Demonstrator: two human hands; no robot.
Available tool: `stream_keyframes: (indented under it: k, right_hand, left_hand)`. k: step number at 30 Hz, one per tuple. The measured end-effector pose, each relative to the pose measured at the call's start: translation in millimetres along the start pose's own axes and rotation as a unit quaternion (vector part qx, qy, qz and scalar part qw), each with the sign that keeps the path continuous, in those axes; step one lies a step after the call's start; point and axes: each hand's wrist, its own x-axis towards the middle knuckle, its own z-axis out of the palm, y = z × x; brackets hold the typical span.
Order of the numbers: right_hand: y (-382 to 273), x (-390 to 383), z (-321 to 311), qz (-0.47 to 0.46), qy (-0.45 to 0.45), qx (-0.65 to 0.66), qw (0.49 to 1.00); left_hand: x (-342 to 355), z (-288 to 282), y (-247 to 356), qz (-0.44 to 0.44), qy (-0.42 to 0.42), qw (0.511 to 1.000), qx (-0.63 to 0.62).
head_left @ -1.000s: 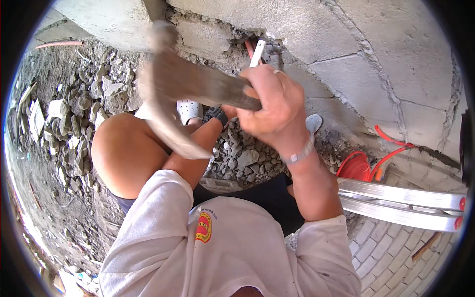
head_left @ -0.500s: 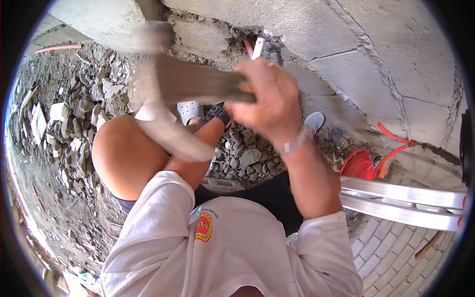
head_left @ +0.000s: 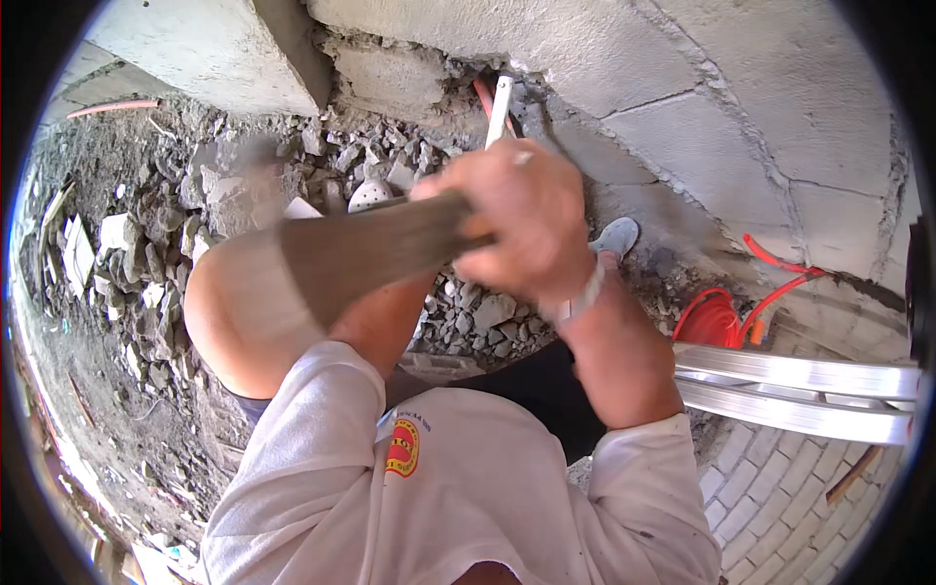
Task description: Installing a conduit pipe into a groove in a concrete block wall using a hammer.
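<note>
A motion-blurred hammer [head_left: 361,253] is gripped in my right hand [head_left: 526,219], its head swung out over my left knee [head_left: 219,312]. My left forearm [head_left: 385,307] runs up beneath it, and my left hand is hidden behind the hammer and right hand. Just beyond both hands, a pale bar [head_left: 501,102] stands in a broken hole at the base of the block wall [head_left: 673,146], beside a pink-red tube [head_left: 482,96]. Grey rubble [head_left: 487,312] lies around my white shoes [head_left: 616,234].
An aluminium ladder [head_left: 790,371] lies at my right over white pavers [head_left: 780,487]. Behind it are a red coil [head_left: 710,322] and red hose [head_left: 770,255] along the wall. Broken concrete [head_left: 122,234] covers the ground at left, below a concrete ledge [head_left: 195,49].
The hammer has swung lower and leftward, and its handle is now more slanted. My right hand blurs with it. My left wrist's dark band, visible earlier, is now mostly covered.
</note>
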Motion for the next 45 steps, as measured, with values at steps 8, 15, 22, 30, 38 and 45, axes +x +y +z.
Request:
stream_keyframes:
  k: [8,15,22,30,38,45]
  right_hand:
    - [19.7,-9.8,10.3,0.225,-0.089,-0.069,0.968]
    - [-2.7,9.9,1.8,-0.081,-0.028,0.04,0.996]
    - [29.7,-17.0,15.4,0.272,-0.217,-0.108,0.931]
    - [22.6,2.6,7.3,-0.108,0.005,0.042,0.993]
    - [8.6,2.8,4.2,0.192,-0.131,-0.101,0.967]
    - [22.1,1.5,7.3,-0.089,0.04,0.022,0.995]
  left_hand:
    - [11.5,-14.2,-32.9,0.039,-0.021,0.999,-0.028]
    - [25.6,-33.3,-68.0,0.022,-0.022,0.995,0.1]
    - [-2.0,-9.9,-20.0,0.184,-0.004,0.983,0.001]
    - [-10.7,4.4,9.6,-0.048,0.07,0.996,0.006]
    - [-4.0,-2.3,3.7,0.022,-0.005,0.998,0.058]
    - [-6.6,1.4,5.0,0.021,0.008,1.0,0.002]
